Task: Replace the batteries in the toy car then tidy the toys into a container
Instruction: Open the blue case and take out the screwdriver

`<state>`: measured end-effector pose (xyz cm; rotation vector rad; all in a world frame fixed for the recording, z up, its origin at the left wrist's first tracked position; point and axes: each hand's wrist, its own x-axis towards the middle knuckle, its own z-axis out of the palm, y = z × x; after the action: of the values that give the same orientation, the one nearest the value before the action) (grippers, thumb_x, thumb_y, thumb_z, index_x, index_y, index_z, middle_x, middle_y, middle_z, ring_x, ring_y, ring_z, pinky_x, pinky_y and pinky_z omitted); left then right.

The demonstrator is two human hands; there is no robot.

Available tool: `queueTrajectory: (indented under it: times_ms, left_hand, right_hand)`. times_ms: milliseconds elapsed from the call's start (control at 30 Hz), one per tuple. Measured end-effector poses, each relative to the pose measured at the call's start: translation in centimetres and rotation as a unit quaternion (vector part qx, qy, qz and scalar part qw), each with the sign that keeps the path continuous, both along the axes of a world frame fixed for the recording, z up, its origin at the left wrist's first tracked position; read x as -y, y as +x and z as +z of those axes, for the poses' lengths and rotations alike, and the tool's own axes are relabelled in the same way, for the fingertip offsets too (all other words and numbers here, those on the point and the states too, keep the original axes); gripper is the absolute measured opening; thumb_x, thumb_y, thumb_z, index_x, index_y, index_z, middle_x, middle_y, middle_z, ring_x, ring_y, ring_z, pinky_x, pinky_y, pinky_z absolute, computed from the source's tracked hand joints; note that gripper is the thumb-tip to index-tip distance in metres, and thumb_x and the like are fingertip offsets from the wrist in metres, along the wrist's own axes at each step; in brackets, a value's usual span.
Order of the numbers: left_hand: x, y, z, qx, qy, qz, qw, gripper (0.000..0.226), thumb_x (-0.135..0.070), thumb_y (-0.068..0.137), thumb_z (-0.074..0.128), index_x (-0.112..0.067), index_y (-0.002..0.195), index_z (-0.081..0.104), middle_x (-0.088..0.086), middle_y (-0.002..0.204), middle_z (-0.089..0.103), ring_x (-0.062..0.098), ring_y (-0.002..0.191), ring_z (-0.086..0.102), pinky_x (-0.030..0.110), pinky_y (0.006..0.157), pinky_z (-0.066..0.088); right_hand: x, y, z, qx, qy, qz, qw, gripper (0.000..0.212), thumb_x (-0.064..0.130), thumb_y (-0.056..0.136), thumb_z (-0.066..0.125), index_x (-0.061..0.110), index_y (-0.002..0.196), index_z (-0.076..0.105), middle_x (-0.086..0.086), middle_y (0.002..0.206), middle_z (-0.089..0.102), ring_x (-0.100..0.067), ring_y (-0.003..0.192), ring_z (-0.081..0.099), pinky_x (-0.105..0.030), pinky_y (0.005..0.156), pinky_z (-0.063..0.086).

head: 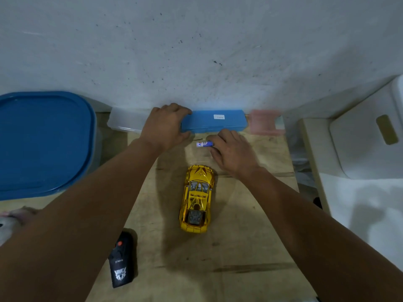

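Observation:
A shiny yellow toy car (197, 198) stands upright on the wooden board, nose pointing to the wall. Beyond it, a flat blue plastic case (214, 121) lies closed along the wall. My left hand (165, 125) grips the case's left end. A blue-and-white battery (204, 144) lies on the board just in front of the case. My right hand (232, 151) rests over the battery's right end, fingertips touching it. The black remote control (121, 263) with a red button lies near the front left.
A big container with a blue lid (43, 142) stands at the left. A clear plastic box (125, 122) and a pink box (265, 124) flank the blue case by the wall. A white stool (359, 138) stands at the right. A pale soft toy (9, 223) shows at the left edge.

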<state>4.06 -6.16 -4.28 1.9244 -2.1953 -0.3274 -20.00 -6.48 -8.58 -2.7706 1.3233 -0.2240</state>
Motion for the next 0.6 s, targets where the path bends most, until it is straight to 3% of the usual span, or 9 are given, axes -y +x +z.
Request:
queueTrajectory:
  times_ms: [133, 267, 433, 600]
  left_hand:
    - [-0.3, -0.3, 0.1, 0.020, -0.022, 0.005, 1.000, 0.063, -0.038, 0.083, 0.081, -0.017, 0.139, 0.062, 0.009, 0.138, 0.058, 0.035, 0.120, 0.059, 0.050, 0.104, 0.040]
    - [-0.8, -0.4, 0.2, 0.049, -0.051, -0.009, 0.997, 0.053, -0.036, 0.084, 0.081, -0.017, 0.132, 0.068, 0.011, 0.136, 0.060, 0.038, 0.116, 0.061, 0.052, 0.101, 0.041]
    - [-0.8, -0.7, 0.5, 0.082, -0.064, -0.036, 0.994, 0.038, -0.030, 0.087, 0.079, -0.016, 0.123, 0.074, 0.011, 0.128, 0.067, 0.037, 0.113, 0.063, 0.051, 0.101, 0.042]
    - [-0.7, -0.8, 0.3, 0.090, -0.053, -0.038, 0.994, 0.033, -0.031, 0.091, 0.074, -0.016, 0.120, 0.077, 0.008, 0.126, 0.066, 0.035, 0.115, 0.061, 0.051, 0.102, 0.039]
  right_hand:
    - [-0.3, -0.1, 0.4, 0.040, 0.008, 0.023, 0.999, 0.033, 0.036, 0.098, 0.052, 0.018, 0.123, 0.062, -0.004, 0.111, 0.057, -0.023, 0.098, 0.052, -0.041, 0.079, 0.046]
    - [-0.2, -0.2, 1.7, 0.082, -0.062, -0.004, 0.995, 0.027, 0.031, 0.097, 0.054, 0.017, 0.116, 0.068, -0.003, 0.110, 0.062, -0.024, 0.098, 0.056, -0.043, 0.079, 0.042]
    - [1.0, 0.4, 3.3, -0.004, -0.014, -0.084, 0.996, 0.048, 0.040, 0.098, 0.039, 0.019, 0.137, 0.058, -0.005, 0.141, 0.055, -0.026, 0.128, 0.050, -0.047, 0.097, 0.039]
    - [0.8, 0.9, 3.2, -0.064, 0.014, -0.080, 0.995, 0.059, 0.043, 0.097, 0.029, 0.015, 0.141, 0.054, -0.010, 0.147, 0.050, -0.029, 0.135, 0.046, -0.049, 0.101, 0.041]
